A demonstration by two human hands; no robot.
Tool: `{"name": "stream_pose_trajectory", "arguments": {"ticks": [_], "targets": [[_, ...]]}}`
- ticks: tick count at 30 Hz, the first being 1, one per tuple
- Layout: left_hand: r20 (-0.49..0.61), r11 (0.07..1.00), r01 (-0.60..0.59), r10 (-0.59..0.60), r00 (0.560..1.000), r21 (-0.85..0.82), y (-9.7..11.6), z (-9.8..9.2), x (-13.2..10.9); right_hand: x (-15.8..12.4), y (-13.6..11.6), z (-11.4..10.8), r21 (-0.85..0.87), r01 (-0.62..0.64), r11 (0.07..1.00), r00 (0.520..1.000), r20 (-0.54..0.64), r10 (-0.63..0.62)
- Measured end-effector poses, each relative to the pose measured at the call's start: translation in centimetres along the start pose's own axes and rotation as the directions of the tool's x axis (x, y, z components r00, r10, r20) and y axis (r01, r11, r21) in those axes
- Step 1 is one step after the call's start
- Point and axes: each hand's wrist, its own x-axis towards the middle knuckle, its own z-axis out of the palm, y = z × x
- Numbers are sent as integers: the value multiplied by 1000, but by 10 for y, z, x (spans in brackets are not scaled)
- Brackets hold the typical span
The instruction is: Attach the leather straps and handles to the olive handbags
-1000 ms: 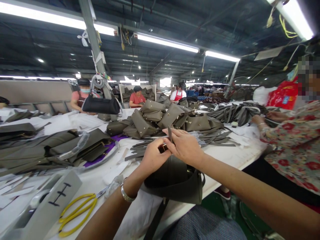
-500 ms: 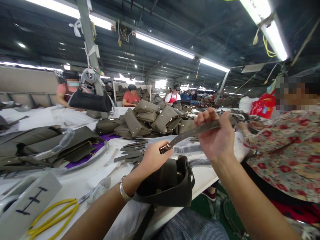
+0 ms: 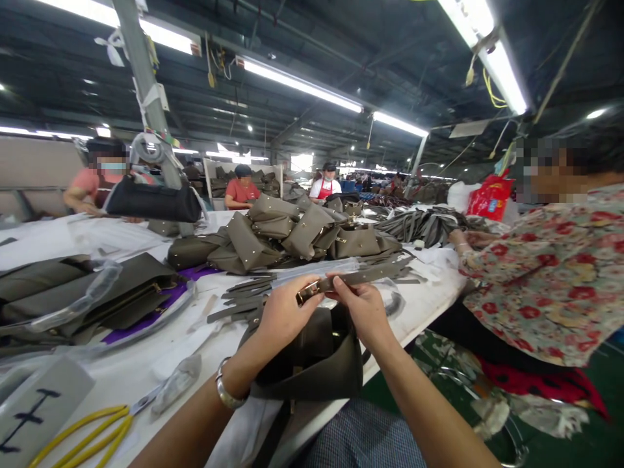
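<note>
My left hand (image 3: 288, 311) is closed around the buckle end of a dark olive strap (image 3: 363, 277), with the metal buckle (image 3: 308, 292) showing above the fingers. Close beside it, my right hand (image 3: 359, 305) pinches the same strap between thumb and fingers, just right of the buckle. The strap's free end points to the right. Below both hands an olive handbag (image 3: 312, 380) sits at the table's front edge, its top gaping and a bit of gold zip visible inside. Part of the bag is hidden behind my hands and wrists.
Yellow-handled scissors (image 3: 92, 432) lie at the lower left near a marked grey box (image 3: 43, 409). Loose straps (image 3: 244, 296) and a heap of olive bags (image 3: 292, 227) are beyond my hands. A co-worker in a floral shirt (image 3: 550, 273) sits at the right.
My right hand has come down and left along the strap, closer to the buckle and my left hand. The view has turned slightly to the right.
</note>
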Motion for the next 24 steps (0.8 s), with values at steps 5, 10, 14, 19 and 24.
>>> {"name": "stream_pose_trajectory", "arguments": {"ticks": [5, 10, 14, 19, 24], "targets": [[-8, 996, 28, -28, 1000, -83, -4, 3, -1, -2, 3, -1, 278, -77, 958, 995, -38, 91], [38, 993, 56, -53, 998, -107, -10, 9, -1, -2, 17, -7, 440, -163, 883, 976, -59, 209], [118, 989, 49, -32, 992, -140, -14, 11, -2, -7, 32, -7, 506, -172, 845, 942, -167, 291], [202, 971, 81, -34, 979, -227, -10, 7, -3, -20, 24, -5, 171, 30, 985, 963, -268, 17], [226, 940, 129, -58, 972, -315, -5, 4, -7, -22, 12, -3, 182, 25, 983, 965, -260, 24]]}}
